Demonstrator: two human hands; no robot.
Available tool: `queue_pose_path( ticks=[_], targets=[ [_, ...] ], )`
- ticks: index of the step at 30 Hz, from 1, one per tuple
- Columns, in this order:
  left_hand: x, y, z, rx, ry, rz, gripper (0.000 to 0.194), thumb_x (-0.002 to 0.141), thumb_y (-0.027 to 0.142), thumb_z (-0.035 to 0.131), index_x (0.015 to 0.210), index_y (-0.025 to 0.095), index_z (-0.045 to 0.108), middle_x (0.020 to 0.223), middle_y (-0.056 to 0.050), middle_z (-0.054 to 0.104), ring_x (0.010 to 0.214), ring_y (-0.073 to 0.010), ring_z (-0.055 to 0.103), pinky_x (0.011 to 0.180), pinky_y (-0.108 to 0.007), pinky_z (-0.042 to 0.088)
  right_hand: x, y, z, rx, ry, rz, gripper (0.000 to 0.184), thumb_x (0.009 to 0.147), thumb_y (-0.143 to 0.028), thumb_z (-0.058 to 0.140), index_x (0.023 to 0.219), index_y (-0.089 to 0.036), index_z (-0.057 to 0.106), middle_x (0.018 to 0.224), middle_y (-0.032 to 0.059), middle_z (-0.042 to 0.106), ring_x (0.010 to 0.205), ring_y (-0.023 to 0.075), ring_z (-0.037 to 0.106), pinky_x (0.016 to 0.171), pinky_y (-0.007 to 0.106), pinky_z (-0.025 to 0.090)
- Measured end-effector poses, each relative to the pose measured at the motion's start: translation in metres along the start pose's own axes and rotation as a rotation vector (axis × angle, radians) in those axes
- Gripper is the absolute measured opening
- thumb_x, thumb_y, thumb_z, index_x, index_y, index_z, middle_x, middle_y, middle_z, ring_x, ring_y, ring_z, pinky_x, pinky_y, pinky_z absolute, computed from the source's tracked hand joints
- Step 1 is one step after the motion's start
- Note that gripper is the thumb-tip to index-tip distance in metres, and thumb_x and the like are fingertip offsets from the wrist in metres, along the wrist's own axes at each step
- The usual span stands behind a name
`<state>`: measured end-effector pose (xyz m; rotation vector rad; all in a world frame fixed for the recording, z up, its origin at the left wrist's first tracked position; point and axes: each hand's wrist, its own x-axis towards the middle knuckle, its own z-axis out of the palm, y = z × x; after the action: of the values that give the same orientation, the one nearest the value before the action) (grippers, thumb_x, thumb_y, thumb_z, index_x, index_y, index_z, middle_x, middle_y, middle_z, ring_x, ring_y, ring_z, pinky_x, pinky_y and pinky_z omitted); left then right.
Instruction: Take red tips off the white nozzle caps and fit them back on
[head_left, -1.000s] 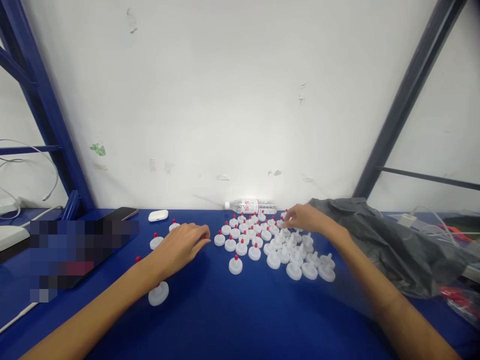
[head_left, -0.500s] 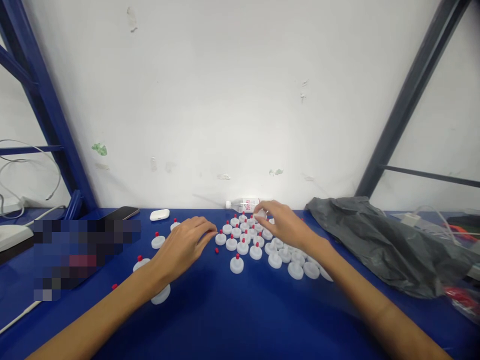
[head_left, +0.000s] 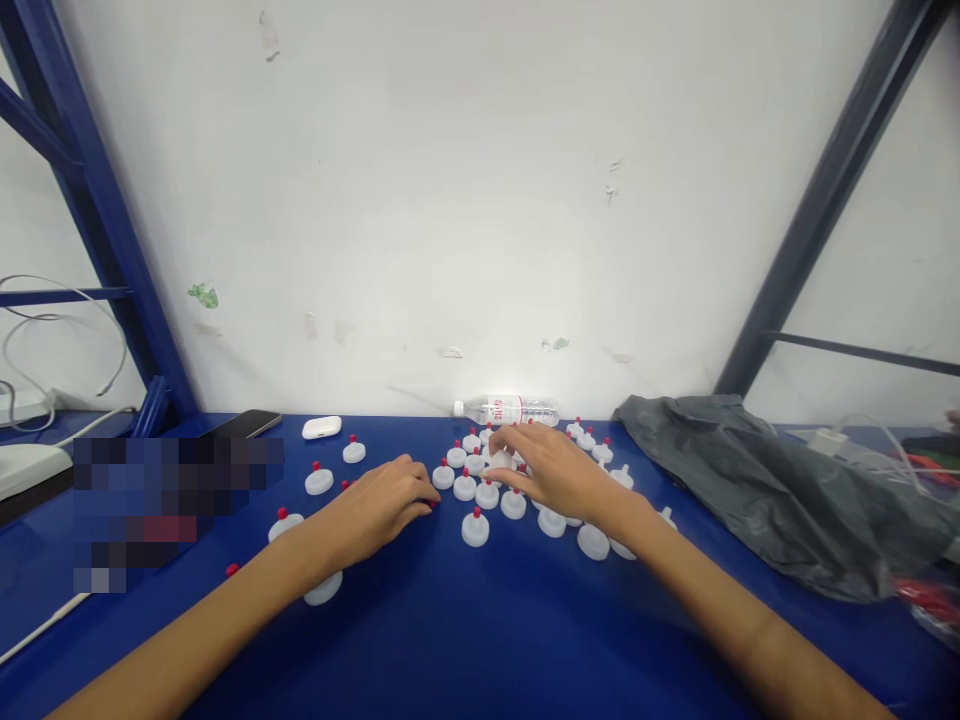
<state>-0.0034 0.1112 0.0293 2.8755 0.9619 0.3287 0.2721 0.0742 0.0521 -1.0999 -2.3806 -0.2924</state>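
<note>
Several white round caps with red tips (head_left: 475, 528) stand in a cluster on the blue table (head_left: 480, 640). My right hand (head_left: 559, 475) reaches over the cluster from the right, thumb and fingers closed on one white cap (head_left: 498, 460). My left hand (head_left: 379, 508) rests palm down left of the cluster. Its fingers are curled together, and the tips pinch a small red plug (head_left: 433, 503) on the table. More caps (head_left: 319, 481) lie scattered around my left wrist, and a loose red plug (head_left: 232, 569) lies further left.
A clear water bottle (head_left: 506, 409) lies against the white wall behind the caps. A white earbud case (head_left: 321, 427) and a dark phone (head_left: 244, 423) sit at the back left. A grey plastic bag (head_left: 757, 480) covers the right side. Blue frame posts stand at both sides, with cables at far left.
My right hand has swept left from the cluster's far right edge to its middle and picked up a white cap. My left hand slid slightly right onto the red plug.
</note>
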Motion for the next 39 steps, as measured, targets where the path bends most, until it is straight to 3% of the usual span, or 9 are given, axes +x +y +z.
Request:
queue_pose_path(
  ticks=[4,8,15,21,29,35,39],
  targets=[
    [0.001,-0.003,0.003,-0.012,0.002,-0.006,0.025,0.1,0.017,0.049,0.095,0.025,0.071,0.1,-0.004,0.072,0.093,-0.0221,0.068,0.079,-0.032,0.05,0.0,-0.001,0.003,0.031,0.001,-0.01,0.03,0.097,-0.044,0.069,0.11,-0.022,0.056,0.102,0.0056,0.074,0.091,0.0234,0.071,0.078,0.037,0.055],
    [0.001,0.003,0.0,-0.024,0.07,-0.035,0.021,0.099,0.02,0.047,0.099,0.023,0.068,0.099,-0.004,0.071,0.088,-0.0218,0.068,0.078,-0.034,0.05,-0.001,-0.002,0.008,0.067,-0.003,-0.008,0.041,0.092,-0.052,0.073,0.113,-0.023,0.054,0.102,0.0055,0.073,0.088,0.023,0.071,0.075,0.036,0.055],
    [0.003,0.028,-0.016,-0.39,0.405,-0.129,0.026,0.101,0.034,0.051,0.109,0.026,0.075,0.103,-0.002,0.077,0.088,-0.0195,0.069,0.079,-0.032,0.054,0.0,-0.014,0.013,0.06,0.046,-0.086,0.043,0.091,-0.054,0.073,0.116,-0.023,0.056,0.1,0.0032,0.073,0.082,0.0207,0.07,0.074,0.033,0.053],
    [0.004,0.036,-0.016,-0.711,0.35,-0.182,0.018,0.095,0.036,0.064,0.099,0.026,0.079,0.099,0.0,0.082,0.091,-0.0203,0.074,0.083,-0.032,0.057,-0.001,-0.025,0.015,0.067,0.158,-0.148,0.035,0.093,-0.051,0.071,0.108,-0.022,0.057,0.093,0.0029,0.072,0.081,0.0193,0.069,0.074,0.031,0.051],
    [0.004,0.036,-0.012,-0.632,0.332,-0.173,0.018,0.095,0.036,0.063,0.1,0.027,0.078,0.1,0.0,0.083,0.092,-0.0218,0.076,0.083,-0.033,0.057,-0.004,-0.023,0.018,0.073,0.176,-0.142,0.028,0.101,-0.048,0.062,0.113,-0.023,0.057,0.1,0.0047,0.072,0.085,0.0202,0.071,0.073,0.031,0.055],
    [0.002,0.032,-0.001,-0.151,0.287,-0.02,0.032,0.105,0.03,0.038,0.1,0.023,0.068,0.099,-0.007,0.073,0.09,-0.0237,0.068,0.081,-0.038,0.053,-0.005,-0.028,0.024,0.089,0.265,-0.2,0.015,0.102,-0.037,0.062,0.105,-0.023,0.057,0.1,0.0049,0.075,0.088,0.0197,0.073,0.077,0.031,0.058],
    [0.0,0.034,0.005,-0.166,0.266,-0.02,0.035,0.106,0.027,0.03,0.088,0.024,0.06,0.089,-0.004,0.065,0.081,-0.0219,0.062,0.074,-0.036,0.049,-0.002,-0.037,0.022,0.077,0.351,-0.286,0.009,0.104,-0.026,0.058,0.096,-0.023,0.056,0.1,0.0062,0.076,0.098,0.0195,0.074,0.086,0.033,0.059]
  ],
)
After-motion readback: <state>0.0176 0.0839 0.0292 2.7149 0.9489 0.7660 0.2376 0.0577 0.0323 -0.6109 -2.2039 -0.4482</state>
